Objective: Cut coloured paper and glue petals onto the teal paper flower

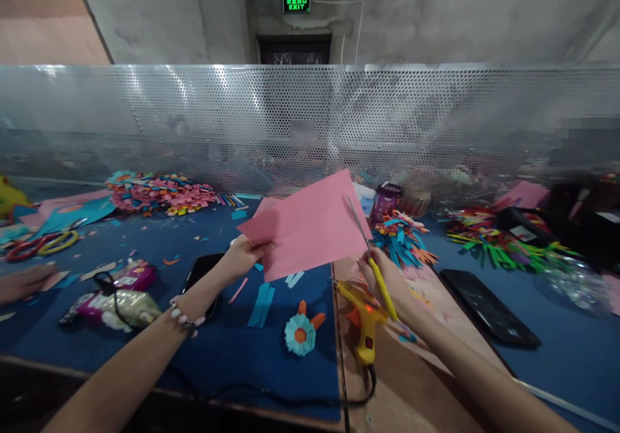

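Observation:
My left hand, with a beaded bracelet at the wrist, pinches a pink sheet of paper by its lower left side, above the table. In my right hand are yellow-handled scissors. Their blades point up and lie along the sheet's right side; whether they are cutting into it I cannot tell. Just below my right hand a yellow glue gun rests with a red light on. A light-blue paper flower with an orange centre and two orange pieces lies nearer to me, beside blue paper strips.
Piles of paper pieces and fringed strips sit at the back. Phones flank my arms. A black cord runs along the front. Another person's hand is at left, near more scissors. A perforated metal screen stands behind.

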The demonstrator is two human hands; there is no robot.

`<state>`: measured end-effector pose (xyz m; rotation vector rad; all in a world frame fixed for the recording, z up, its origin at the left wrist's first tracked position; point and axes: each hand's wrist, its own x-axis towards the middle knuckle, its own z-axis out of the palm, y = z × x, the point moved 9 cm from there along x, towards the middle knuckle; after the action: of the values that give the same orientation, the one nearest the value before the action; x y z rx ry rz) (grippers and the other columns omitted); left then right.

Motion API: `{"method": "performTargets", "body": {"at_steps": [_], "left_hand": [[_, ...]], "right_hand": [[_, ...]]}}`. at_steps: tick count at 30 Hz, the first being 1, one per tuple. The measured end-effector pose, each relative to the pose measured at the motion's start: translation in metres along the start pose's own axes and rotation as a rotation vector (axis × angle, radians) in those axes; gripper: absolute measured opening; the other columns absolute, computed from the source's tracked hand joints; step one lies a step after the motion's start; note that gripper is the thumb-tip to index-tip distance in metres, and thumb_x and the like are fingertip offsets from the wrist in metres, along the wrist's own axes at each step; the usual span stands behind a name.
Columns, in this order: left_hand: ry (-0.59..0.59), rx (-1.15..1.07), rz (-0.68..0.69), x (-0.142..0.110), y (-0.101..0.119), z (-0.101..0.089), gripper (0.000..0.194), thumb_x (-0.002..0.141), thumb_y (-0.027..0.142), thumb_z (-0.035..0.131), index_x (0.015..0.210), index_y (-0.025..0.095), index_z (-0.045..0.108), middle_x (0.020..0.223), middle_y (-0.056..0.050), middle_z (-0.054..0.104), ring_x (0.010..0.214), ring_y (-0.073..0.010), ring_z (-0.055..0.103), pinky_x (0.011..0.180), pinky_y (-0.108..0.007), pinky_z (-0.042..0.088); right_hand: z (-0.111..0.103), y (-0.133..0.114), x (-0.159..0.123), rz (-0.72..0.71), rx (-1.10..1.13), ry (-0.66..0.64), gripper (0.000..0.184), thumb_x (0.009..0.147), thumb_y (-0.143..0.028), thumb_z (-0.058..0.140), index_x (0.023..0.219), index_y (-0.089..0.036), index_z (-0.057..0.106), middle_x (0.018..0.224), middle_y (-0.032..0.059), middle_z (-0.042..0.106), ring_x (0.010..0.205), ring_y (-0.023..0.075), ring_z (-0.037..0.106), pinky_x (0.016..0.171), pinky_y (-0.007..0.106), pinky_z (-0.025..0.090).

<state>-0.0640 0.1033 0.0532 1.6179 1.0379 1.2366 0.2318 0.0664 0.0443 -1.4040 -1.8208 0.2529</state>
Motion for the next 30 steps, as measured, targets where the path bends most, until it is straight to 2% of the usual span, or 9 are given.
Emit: {"method": "performTargets", "body": {"at_steps": [9,16,21,25,30], "left_hand": [[-0.026,0.012,-0.016,-0.002,0.003,0.005,0.033,0.072,0.036,0.065,0.094,0.012,0.064,0.080,-0.006,0.067,0.074,-0.0172,0.060,0.067,-0.031,0.050],[-0.034,0.051,-0.055,-0.005,0.003,0.005,0.037,0.072,0.038,0.064,0.098,0.012,0.065,0.085,-0.007,0.068,0.071,-0.0157,0.059,0.062,-0.028,0.050],[-0.011,0.110,-0.074,-0.005,0.001,0.002,0.039,0.071,0.040,0.065,0.097,0.011,0.065,0.084,-0.007,0.069,0.068,-0.0164,0.060,0.059,-0.027,0.049],[-0.001,0.135,-0.036,-0.003,0.003,0.000,0.038,0.071,0.040,0.065,0.097,0.011,0.066,0.088,-0.008,0.069,0.074,-0.0181,0.061,0.064,-0.028,0.050],[-0.001,0.108,-0.019,-0.002,0.002,-0.001,0.042,0.069,0.039,0.066,0.101,0.011,0.066,0.090,-0.008,0.069,0.078,-0.0203,0.062,0.066,-0.030,0.051]], "right_hand": [[0.003,0.011,0.005,-0.038,-0.038,0.065,0.017,0.081,-0.033,0.041,0.080,-0.019,0.050,0.074,0.0050,0.060,0.063,0.0171,0.053,0.059,0.027,0.040],[-0.004,0.007,0.003,-0.056,-0.084,0.085,0.011,0.075,-0.027,0.044,0.072,-0.019,0.051,0.066,0.0027,0.057,0.055,0.0145,0.047,0.053,0.025,0.036],[-0.005,0.003,0.003,-0.040,-0.085,0.082,0.018,0.080,-0.030,0.042,0.066,-0.020,0.047,0.060,0.0008,0.053,0.052,0.0131,0.046,0.050,0.024,0.032],[-0.003,0.000,0.002,-0.040,-0.099,0.079,0.022,0.084,-0.037,0.041,0.072,-0.019,0.048,0.064,0.0015,0.055,0.056,0.0141,0.048,0.052,0.024,0.034],[-0.005,-0.007,0.002,-0.039,-0.042,0.038,0.018,0.081,-0.037,0.044,0.078,-0.020,0.049,0.065,0.0012,0.054,0.056,0.0151,0.049,0.053,0.026,0.036]]}}
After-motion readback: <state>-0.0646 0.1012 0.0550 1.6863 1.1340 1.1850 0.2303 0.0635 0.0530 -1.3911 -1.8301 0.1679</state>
